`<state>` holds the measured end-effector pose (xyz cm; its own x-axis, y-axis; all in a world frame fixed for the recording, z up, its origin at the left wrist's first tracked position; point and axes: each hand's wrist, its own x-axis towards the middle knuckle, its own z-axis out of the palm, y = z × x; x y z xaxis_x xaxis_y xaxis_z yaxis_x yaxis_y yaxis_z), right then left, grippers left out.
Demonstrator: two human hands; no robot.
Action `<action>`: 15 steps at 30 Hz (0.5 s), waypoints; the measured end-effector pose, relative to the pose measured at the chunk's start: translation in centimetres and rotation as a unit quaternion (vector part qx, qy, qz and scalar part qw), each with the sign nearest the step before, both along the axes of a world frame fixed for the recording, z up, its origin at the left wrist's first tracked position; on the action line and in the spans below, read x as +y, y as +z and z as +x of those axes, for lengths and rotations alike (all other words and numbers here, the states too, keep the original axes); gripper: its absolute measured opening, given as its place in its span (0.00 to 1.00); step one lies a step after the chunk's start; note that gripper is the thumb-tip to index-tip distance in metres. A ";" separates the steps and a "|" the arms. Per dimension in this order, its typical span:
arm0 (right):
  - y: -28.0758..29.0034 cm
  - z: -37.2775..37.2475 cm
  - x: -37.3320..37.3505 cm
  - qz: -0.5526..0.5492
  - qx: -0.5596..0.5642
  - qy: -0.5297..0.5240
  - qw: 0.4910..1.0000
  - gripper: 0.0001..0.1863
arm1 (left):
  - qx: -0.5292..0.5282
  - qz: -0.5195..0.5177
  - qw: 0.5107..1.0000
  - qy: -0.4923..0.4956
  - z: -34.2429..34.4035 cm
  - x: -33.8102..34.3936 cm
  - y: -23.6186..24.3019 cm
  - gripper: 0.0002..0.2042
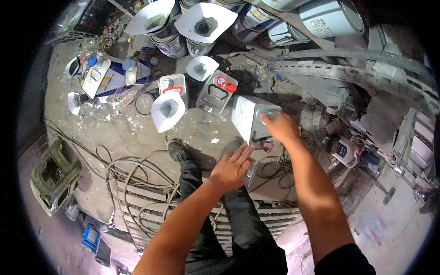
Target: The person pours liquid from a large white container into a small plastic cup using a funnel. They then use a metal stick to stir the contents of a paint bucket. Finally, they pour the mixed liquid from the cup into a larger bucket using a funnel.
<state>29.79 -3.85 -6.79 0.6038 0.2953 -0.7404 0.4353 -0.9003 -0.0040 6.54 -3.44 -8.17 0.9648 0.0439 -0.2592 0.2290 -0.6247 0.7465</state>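
Note:
A rectangular metal can (244,115) with a white label stands on the floor in front of me, a little right of the middle. My right hand (283,128) has its thumb and fingers closed at the pale blue cap (262,112) on the can's top; the fingertips are partly hidden. My left hand (232,169) is at the can's near corner, its fingers stretched out and nothing in it. Whether it touches the can I cannot tell. To the can's left stands another metal can (211,104) with a black handle and a red ring-shaped part (226,84).
White paper funnels (167,108) sit on cans and tins further left and back. Blue-capped cans (97,75) stand at the far left. Hoses (133,165) cross the floor by a slatted grate (146,201). A green car part (54,176) lies left; metal panels (348,68) fill the right.

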 end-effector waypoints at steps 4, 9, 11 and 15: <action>-1.0 -0.3 -1.3 0.082 0.065 -0.226 0.968 0.27 | 0.049 0.077 0.994 -0.059 1.8 -1.1 -2.1 0.25; -2.0 -2.6 -1.6 0.200 0.068 -0.437 0.874 0.19 | 0.124 0.116 0.982 -0.086 2.3 -2.3 -2.9 0.24; -2.3 -2.9 -1.4 0.238 0.058 -0.454 0.857 0.16 | 0.158 0.140 0.973 -0.091 2.9 -3.1 -2.7 0.23; -1.8 -2.6 -1.1 0.204 0.038 -0.438 0.875 0.12 | 0.212 0.179 0.956 -0.095 3.8 -4.3 -2.2 0.21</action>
<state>27.17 -4.93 -8.63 0.6838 -0.0068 -0.7297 -0.4363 -0.8053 -0.4013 10.36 -7.75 -10.40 0.7752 0.0377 -0.6306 0.3205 -0.8836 0.3412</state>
